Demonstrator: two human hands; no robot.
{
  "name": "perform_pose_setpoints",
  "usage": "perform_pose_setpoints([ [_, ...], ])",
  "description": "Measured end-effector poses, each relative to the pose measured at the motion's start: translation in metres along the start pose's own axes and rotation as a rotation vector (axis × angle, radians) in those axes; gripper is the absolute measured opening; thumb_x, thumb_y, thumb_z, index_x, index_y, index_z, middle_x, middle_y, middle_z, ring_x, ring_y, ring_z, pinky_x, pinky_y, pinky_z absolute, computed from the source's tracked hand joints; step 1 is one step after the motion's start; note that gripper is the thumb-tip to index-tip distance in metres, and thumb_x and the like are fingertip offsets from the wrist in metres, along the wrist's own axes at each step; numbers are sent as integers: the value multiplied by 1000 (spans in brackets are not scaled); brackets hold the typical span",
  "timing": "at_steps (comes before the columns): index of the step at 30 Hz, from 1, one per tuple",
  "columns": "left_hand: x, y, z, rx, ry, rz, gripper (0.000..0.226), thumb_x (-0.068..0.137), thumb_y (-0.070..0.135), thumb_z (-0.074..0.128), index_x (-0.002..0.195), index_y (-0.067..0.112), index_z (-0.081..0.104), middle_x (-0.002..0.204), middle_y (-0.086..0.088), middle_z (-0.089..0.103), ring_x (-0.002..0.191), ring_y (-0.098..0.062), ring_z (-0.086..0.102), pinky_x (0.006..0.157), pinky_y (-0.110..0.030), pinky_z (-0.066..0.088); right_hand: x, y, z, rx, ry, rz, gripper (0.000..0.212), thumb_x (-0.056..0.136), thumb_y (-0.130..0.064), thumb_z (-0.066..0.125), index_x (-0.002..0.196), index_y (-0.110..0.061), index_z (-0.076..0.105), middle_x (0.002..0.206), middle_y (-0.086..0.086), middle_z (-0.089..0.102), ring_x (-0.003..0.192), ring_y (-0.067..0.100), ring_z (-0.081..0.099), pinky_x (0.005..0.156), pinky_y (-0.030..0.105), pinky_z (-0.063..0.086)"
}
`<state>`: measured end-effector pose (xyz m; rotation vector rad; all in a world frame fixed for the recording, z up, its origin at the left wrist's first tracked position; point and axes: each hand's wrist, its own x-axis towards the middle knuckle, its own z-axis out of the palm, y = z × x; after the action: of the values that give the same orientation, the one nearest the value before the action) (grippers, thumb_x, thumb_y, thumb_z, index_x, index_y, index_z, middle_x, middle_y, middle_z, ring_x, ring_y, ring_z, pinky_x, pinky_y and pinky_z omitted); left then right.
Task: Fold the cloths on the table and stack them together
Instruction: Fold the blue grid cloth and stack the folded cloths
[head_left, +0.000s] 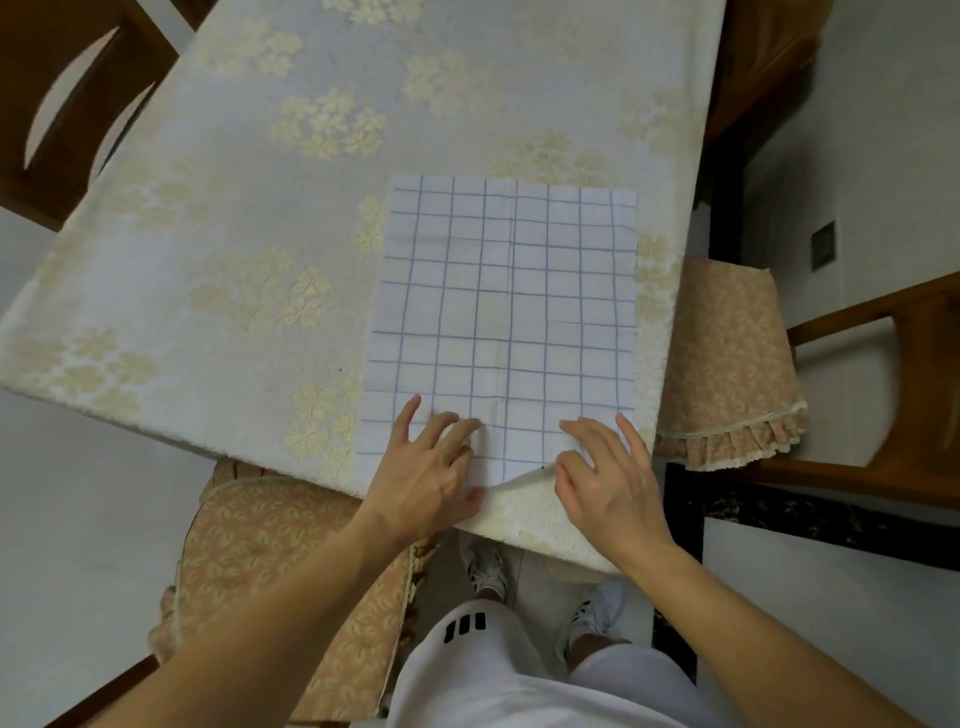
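Cloth (506, 312), white with blue grid, flat on bench (234, 208), frame centre-right; left hand (434, 467) and right hand (605, 475) spread, pressing its near edge.

Operator: bare forearms, white clothing.
Both arms uncovered to the hands, left hand (431, 480) and right hand (605, 480). White garment (498, 670) with three short black bars. White shoes (488, 569) with dark markings.
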<state>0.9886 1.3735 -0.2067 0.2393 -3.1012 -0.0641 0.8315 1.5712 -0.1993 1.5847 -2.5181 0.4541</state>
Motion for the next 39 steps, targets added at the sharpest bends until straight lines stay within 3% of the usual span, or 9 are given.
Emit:
perform_pose_setpoints([
  [9, -8, -9, -5, 26, 67, -72, 24, 66, 28, 82, 81, 11, 73, 127, -7, 65, 115, -28, 61, 108, -65, 32, -3, 10, -6, -13, 27, -20, 16, 88, -9, 66, 73, -9, 63, 119, 12, 66, 109, 25, 64, 113, 57, 34],
  [15, -27, -18, -13, 44, 95, -101, 10, 70, 18, 77, 72, 13, 70, 133, -9, 63, 121, -29, 59, 109, -65, 30, -18, 19, -8, -45, 25, -48, 17, 86, -8, 66, 69, -10, 64, 119, 13, 67, 110, 27, 64, 114, 59, 31],
  [22, -52, 12, -44, 74, 48, -128, 14, 70, 23, 82, 71, 15, 70, 143, -11, 55, 133, -29, 51, 110, -67, 27, -44, 20, -28, -23, 51, -47, 16, 82, -7, 68, 67, -11, 64, 120, 11, 67, 113, 26, 63, 113, 59, 33],
  [25, -71, 39, -61, 82, 27, -169, 19, 69, 29, 85, 71, 16, 71, 143, -11, 55, 133, -29, 51, 109, -67, 29, -65, 20, -45, 5, 78, -29, 17, 85, -12, 65, 68, -11, 64, 121, 11, 66, 114, 26, 63, 114, 58, 31],
  [31, -112, 96, -79, 87, 40, -202, 14, 72, 28, 83, 72, 17, 74, 138, -11, 59, 126, -29, 57, 111, -64, 30, -118, 20, -71, 29, 95, -25, 14, 79, -7, 76, 70, -11, 65, 120, 11, 67, 115, 27, 63, 112, 61, 33],
  [39, -144, 140, -95, 76, 30, -319, 14, 74, 31, 82, 77, 19, 75, 141, -9, 56, 130, -28, 52, 117, -62, 20, -146, 30, -101, 17, 118, -24, 9, 78, -9, 76, 73, -10, 68, 120, 12, 66, 115, 27, 62, 112, 62, 32],
])
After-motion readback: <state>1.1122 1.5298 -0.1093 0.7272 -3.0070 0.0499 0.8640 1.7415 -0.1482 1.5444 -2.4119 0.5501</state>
